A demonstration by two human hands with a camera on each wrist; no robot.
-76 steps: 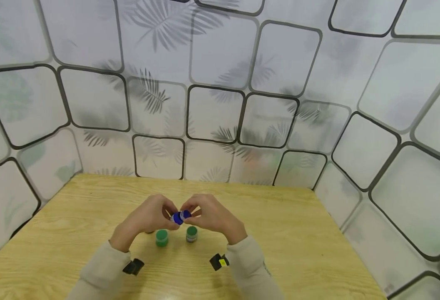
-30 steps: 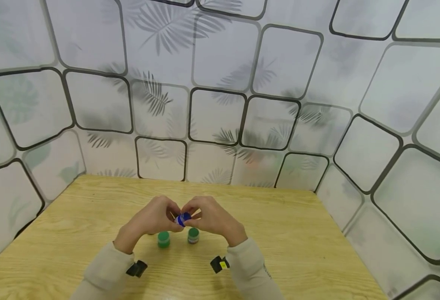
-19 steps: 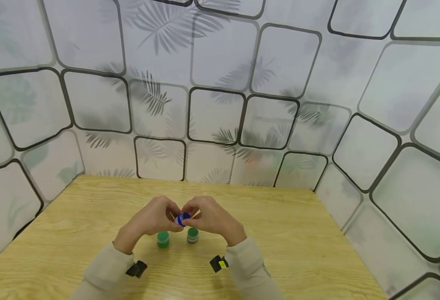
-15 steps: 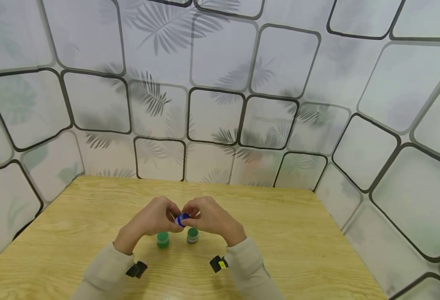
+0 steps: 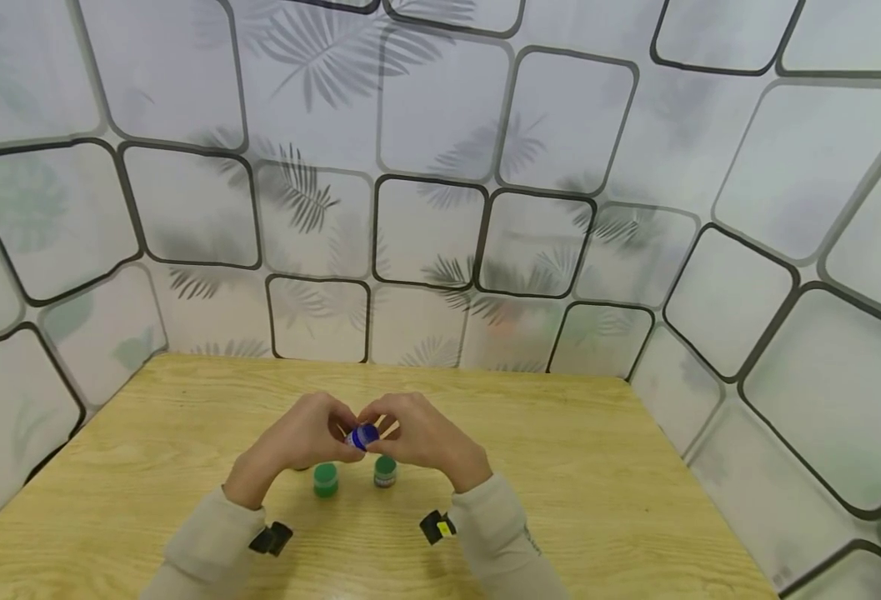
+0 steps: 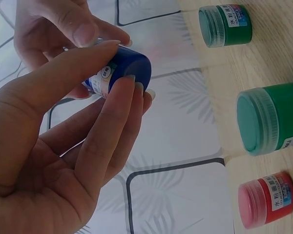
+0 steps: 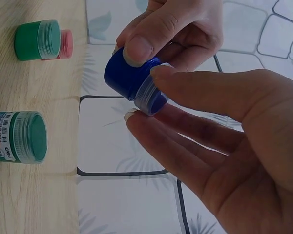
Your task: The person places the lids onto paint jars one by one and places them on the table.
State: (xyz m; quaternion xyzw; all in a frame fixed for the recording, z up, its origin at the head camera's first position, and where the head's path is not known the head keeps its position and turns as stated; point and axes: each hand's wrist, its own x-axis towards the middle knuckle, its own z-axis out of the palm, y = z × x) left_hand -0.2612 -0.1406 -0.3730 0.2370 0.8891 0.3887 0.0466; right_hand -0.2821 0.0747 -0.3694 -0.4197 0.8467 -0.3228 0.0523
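My left hand grips the body of a small blue paint jar, held tilted above the table. In the left wrist view, its thumb and fingers wrap the labelled blue body. From the other side, my right hand pinches the jar's clear-rimmed lid between thumb and fingers. The lid sits against the jar's mouth; how tight it is, I cannot tell. Below the hands stand two green paint jars, one on the left and one on the right, both lidded.
A red paint jar stands near the green ones, mostly hidden behind my left wrist in the head view. The wooden table meets a patterned curtain at the back and sides.
At first a gap showed between the blue jar and its lid; by one second ago they had come together. Since then both hands have kept nearly the same place, the right fingers shifting slightly.
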